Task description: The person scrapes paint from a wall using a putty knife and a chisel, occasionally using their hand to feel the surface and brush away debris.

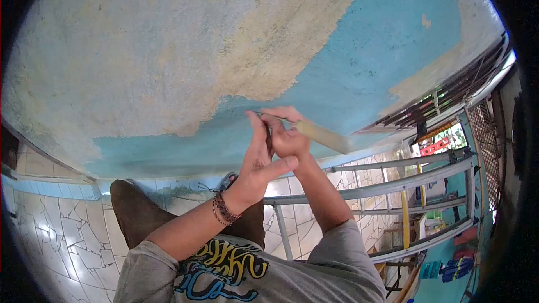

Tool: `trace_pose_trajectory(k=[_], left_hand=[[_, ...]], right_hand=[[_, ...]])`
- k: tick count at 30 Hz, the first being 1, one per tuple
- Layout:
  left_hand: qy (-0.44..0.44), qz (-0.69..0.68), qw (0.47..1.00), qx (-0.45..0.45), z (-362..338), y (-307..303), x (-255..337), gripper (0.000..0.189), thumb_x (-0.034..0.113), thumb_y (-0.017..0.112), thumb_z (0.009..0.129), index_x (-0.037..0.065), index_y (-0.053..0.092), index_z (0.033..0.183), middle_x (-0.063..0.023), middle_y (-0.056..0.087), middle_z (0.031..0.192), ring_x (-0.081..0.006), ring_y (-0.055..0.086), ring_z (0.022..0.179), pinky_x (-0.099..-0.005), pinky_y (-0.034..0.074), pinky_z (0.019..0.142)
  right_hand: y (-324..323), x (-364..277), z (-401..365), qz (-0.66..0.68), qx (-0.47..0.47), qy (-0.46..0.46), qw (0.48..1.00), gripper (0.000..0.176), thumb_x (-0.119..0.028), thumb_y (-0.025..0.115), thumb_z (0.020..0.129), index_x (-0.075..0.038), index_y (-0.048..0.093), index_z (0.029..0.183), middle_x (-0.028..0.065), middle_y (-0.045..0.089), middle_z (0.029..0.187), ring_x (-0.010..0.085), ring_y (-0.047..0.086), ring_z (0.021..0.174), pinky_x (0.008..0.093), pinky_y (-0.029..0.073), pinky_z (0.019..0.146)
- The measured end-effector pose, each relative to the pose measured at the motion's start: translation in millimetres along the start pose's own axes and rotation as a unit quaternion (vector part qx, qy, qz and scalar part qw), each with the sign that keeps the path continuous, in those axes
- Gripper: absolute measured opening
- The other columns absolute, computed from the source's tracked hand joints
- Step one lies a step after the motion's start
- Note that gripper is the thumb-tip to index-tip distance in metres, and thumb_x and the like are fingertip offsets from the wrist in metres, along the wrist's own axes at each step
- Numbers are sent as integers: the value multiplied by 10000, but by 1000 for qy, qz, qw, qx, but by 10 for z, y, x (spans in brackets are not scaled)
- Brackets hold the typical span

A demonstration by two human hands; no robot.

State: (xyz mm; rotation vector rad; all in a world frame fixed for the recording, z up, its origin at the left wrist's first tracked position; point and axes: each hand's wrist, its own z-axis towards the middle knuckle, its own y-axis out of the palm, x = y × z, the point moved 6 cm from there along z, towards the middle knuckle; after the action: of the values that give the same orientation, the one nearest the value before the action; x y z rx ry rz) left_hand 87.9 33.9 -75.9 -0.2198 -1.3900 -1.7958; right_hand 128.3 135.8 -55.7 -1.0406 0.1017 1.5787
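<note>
My right hand [289,137] is wrapped round a scraper with a pale yellow handle [323,136], which sticks out to the right and is slightly blurred. Most of its blade is hidden by my fingers. My left hand [261,163], with a braided bracelet at the wrist, is held up against the right one, fingers straight and thumb stretched out sideways. Both hands are close to the wall [359,62], where blue paint borders a bare patch [168,50] of beige and grey. The ragged paint edge runs just above my fingertips.
A metal ladder [365,191] stands to my right, near my right arm. Below is a floor [73,235] of irregular pale tiles, with a light blue strip [56,188] along the wall's foot. A slatted opening [438,98] and a red level [434,146] appear at the right.
</note>
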Motion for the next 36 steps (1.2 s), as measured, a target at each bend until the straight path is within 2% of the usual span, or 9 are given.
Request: trace_pose_trajectory(k=[4,7,10,13,16,24,28,34,36], left_hand=[[26,52,998,7,22,12,-21,1105,146,671,794,27,-158,1516,-140,78,1587,-255,83,1478,-387,64,1180],[-8,-31,999,-10,80,85,-55,1109,135,671,788,28,-161,1514,-146,15,1607,-246,15,1491,-380,36,1181],[36,30,999,-9,76,83,-71,1103,119,663,789,28,-164,1513,-133,50,1600,-238,58,1485,-372,54,1181],[-9,-53,998,-17,100,135,-67,1108,102,659,775,28,-165,1512,-139,-38,1615,-230,-8,1495,-373,25,1184],[31,5,999,-11,89,113,-75,1096,92,657,773,25,-144,1519,-130,28,1609,-238,49,1489,-373,45,1185],[20,-26,999,-27,178,189,-32,1080,106,649,779,31,-129,1525,-133,42,1608,-241,68,1487,-374,60,1184],[45,-6,999,-8,153,196,-104,1063,120,647,794,40,-115,1531,-123,132,1579,-241,147,1465,-373,94,1181],[26,-32,999,16,132,144,-216,1052,118,643,790,46,-93,1538,-109,154,1572,-238,170,1458,-367,109,1180],[34,-25,999,3,138,138,-193,1048,115,641,787,45,-85,1539,-108,158,1571,-237,170,1458,-367,110,1180]], right_hand=[[-133,-117,101,-12,21,-53,998,110,-15,628,835,-56,726,865,75,726,858,196,703,773,303,546,706],[-50,-62,66,-2,-17,-12,1000,116,-18,628,830,-59,729,868,70,723,850,204,699,760,304,546,700],[-203,-128,112,18,27,-47,998,121,-24,631,816,-65,735,862,72,717,833,217,694,751,304,544,701],[-148,-86,80,-19,16,-61,998,128,-28,626,808,-61,735,867,77,715,830,224,691,741,304,547,693],[-247,-133,140,-21,9,-50,999,132,-23,624,805,-57,735,866,80,716,837,221,690,736,308,543,681],[-285,-120,166,19,37,-84,996,131,-24,638,809,-63,728,896,94,714,830,217,687,717,306,539,672],[-373,-219,184,-39,20,-104,994,98,-53,680,809,-74,727,892,88,711,826,224,684,709,311,532,652],[-279,-246,169,-79,-15,-108,991,112,-46,695,784,-75,723,888,86,709,826,225,685,709,325,537,646],[-264,-121,114,5,34,-62,998,109,-39,693,783,-81,718,880,91,704,818,234,685,705,325,536,640]])
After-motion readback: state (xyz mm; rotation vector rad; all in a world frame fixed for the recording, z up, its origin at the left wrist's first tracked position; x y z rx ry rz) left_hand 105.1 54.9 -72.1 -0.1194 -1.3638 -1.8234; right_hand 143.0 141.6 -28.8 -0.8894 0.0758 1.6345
